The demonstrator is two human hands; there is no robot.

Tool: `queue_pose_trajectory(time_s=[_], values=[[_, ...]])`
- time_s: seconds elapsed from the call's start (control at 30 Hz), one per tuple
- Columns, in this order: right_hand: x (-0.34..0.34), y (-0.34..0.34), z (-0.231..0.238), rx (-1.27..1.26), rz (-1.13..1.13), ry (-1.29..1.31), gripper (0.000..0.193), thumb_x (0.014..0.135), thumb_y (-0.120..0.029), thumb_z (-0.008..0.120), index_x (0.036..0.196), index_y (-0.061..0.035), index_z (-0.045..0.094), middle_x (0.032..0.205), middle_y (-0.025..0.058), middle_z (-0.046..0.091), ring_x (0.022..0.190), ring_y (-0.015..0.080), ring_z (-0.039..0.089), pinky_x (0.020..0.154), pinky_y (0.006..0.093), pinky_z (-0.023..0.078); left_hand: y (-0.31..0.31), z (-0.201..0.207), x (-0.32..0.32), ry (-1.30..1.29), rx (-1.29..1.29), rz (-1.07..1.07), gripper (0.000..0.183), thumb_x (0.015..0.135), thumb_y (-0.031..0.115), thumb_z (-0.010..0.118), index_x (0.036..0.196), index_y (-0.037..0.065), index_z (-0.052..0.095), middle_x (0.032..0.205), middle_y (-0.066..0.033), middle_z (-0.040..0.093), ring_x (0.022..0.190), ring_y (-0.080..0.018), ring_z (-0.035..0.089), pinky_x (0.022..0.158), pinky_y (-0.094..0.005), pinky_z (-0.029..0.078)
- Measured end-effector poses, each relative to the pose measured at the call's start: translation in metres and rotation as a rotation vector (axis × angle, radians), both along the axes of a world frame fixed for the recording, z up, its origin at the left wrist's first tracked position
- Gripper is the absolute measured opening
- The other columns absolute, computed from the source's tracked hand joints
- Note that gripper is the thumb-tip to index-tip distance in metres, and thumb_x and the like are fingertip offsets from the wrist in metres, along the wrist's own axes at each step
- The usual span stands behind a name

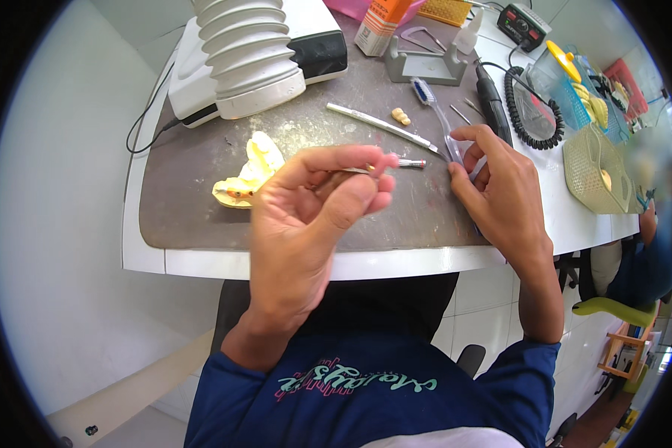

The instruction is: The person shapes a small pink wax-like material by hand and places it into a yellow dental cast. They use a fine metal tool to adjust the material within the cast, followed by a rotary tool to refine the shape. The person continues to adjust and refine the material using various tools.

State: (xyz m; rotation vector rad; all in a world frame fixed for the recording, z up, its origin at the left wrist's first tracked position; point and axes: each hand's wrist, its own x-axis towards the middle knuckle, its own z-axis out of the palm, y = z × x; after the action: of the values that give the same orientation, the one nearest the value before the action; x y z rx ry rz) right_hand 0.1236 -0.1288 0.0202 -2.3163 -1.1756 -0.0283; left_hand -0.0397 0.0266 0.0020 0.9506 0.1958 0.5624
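My left hand point(299, 205) is raised over the mat's front part, thumb and fingertips pinched on something small that I cannot make out. To its right, my right hand point(504, 187) has thumb and fingers closed around the handle of a toothbrush point(446, 119) with blue bristles. A yellow plaster dental model point(260, 160) lies just beyond my left hand, partly covered by it. Between and beyond my hands lie a slim silver tool point(381, 127), a small beige tooth-shaped piece point(401, 116) and a short metal instrument point(413, 163), partly hidden behind my left fingers.
A white ribbed suction hose point(246, 52) hangs over the mat point(194, 224) at far left. Farther back stand a grey tool rest point(427, 69) and an orange-white box point(381, 28). A black handpiece point(491, 103) and baskets point(593, 172) are at right. Another person point(646, 261) sits at far right.
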Motion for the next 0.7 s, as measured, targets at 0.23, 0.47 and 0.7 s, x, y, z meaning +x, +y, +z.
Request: queue_pose_trajectory(time_s=[0.23, 0.47, 0.7], values=[[-0.005, -0.016, 0.012, 0.272, -0.082, 0.124, 0.024, 0.093, -0.008, 0.063, 0.116, -0.0014, 0.061, 0.092, 0.0122, 0.063, 0.067, 0.0174, 0.061, 0.063, 0.0317, 0.049, 0.001, -0.002, 0.009, -0.009, -0.384, -0.254, 0.028, 0.095, 0.007, 0.066, 0.121, 0.000, 0.060, 0.108, -0.0100, 0.066, 0.098, -0.0153, 0.068, 0.086, -0.0238, 0.059], [-0.005, -0.038, 0.011, 0.235, 0.326, -0.031, 0.016, 0.091, -0.003, 0.063, 0.107, -0.0009, 0.066, 0.081, 0.0109, 0.060, 0.063, 0.0203, 0.053, 0.056, 0.0311, 0.042, 0.001, -0.011, 0.011, -0.039, -0.388, -0.176, 0.027, 0.095, 0.006, 0.066, 0.120, 0.003, 0.058, 0.110, -0.0104, 0.065, 0.097, -0.0161, 0.069, 0.083, -0.0261, 0.060], [-0.010, -0.035, 0.013, 0.155, 0.277, -0.323, 0.035, 0.079, 0.000, 0.072, 0.113, -0.0022, 0.073, 0.072, 0.0070, 0.059, 0.054, 0.0171, 0.052, 0.048, 0.0302, 0.040, -0.003, -0.014, 0.012, -0.060, -0.397, -0.132, 0.022, 0.096, 0.003, 0.064, 0.118, 0.004, 0.061, 0.117, -0.0087, 0.064, 0.095, -0.0136, 0.067, 0.086, -0.0251, 0.057]])
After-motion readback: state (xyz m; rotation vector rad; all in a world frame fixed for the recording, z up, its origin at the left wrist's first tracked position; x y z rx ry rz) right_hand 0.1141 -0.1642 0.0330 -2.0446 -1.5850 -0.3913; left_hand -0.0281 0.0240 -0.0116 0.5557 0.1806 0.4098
